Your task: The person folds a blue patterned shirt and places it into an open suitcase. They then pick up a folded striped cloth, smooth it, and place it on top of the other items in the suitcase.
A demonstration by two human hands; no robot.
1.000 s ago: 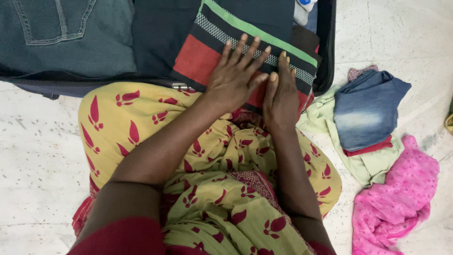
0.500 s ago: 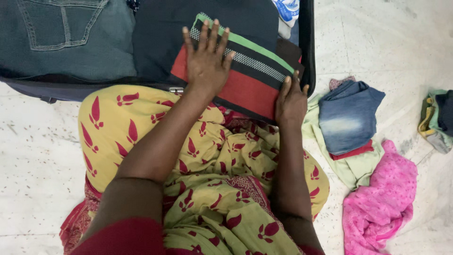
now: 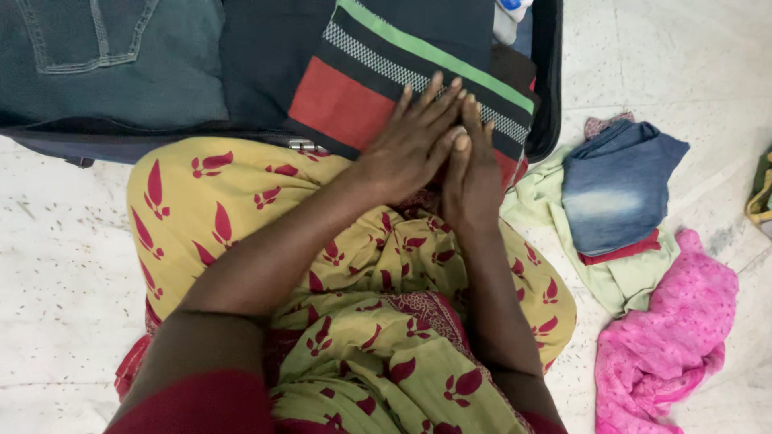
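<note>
A folded striped cloth [image 3: 362, 96] in dark blue, red, green and a white check band lies in the right part of an open dark suitcase [image 3: 551, 88]. My left hand [image 3: 414, 141] rests flat on its near edge, fingers spread and pointing up-right. Beside it, my right hand [image 3: 474, 173] lies flat too, fingers together, touching the left hand and the cloth's near right corner. Neither hand grips anything. My lap in a yellow-green garment with red motifs [image 3: 338, 281] fills the foreground.
Folded dark jeans [image 3: 104, 60] and a dark garment [image 3: 261, 56] fill the suitcase's left and middle. On the pale stone floor to the right lie folded blue denim [image 3: 619, 185] on a light green cloth [image 3: 619, 277], and a crumpled pink garment [image 3: 667, 345].
Both hands slid down and together on the striped cloth: the left came back from its far part, the right moved in from the right corner. The view shifted left.
</note>
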